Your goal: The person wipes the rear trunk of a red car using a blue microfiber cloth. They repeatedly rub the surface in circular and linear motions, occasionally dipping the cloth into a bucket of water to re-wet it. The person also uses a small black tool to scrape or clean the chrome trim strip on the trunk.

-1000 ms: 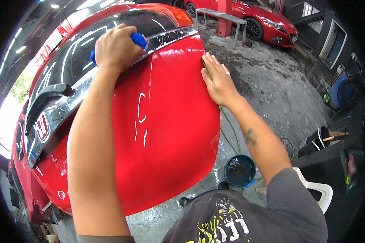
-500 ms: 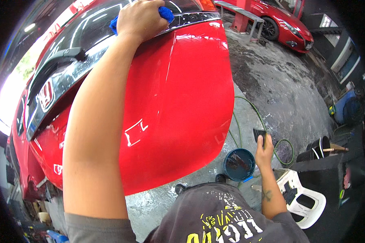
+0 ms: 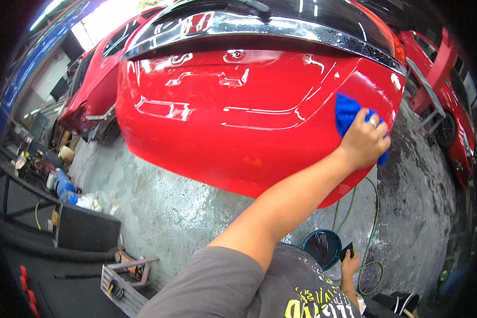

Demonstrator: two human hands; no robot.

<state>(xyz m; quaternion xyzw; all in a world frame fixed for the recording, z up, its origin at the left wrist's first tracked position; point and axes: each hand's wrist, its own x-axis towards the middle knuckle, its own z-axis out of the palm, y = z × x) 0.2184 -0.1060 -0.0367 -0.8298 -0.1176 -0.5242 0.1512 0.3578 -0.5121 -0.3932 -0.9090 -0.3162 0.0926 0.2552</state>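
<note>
Blue cloth (image 3: 346,114) had been moved from the frame's upper edge to its right side, where it was gripped by the left hand (image 3: 364,139) over the red panel (image 3: 222,153); a black block (image 3: 347,250) (small, thin) was held by the right hand (image 3: 350,263) near the bucket (image 3: 331,238), lower right.

Blue cloth (image 3: 347,114), bunched and creased, lies against right side of glossy red tailgate (image 3: 222,153), gathered under left grip (image 3: 365,138), one end showing near panel's edge. Tailgate faces wearer, rounded lower edge in view, bright reflections across surface, pale streaky sheen at upper right. Flat black tool (image 3: 346,251) tilts in right grip (image 3: 350,263), well apart from cloth.
</note>
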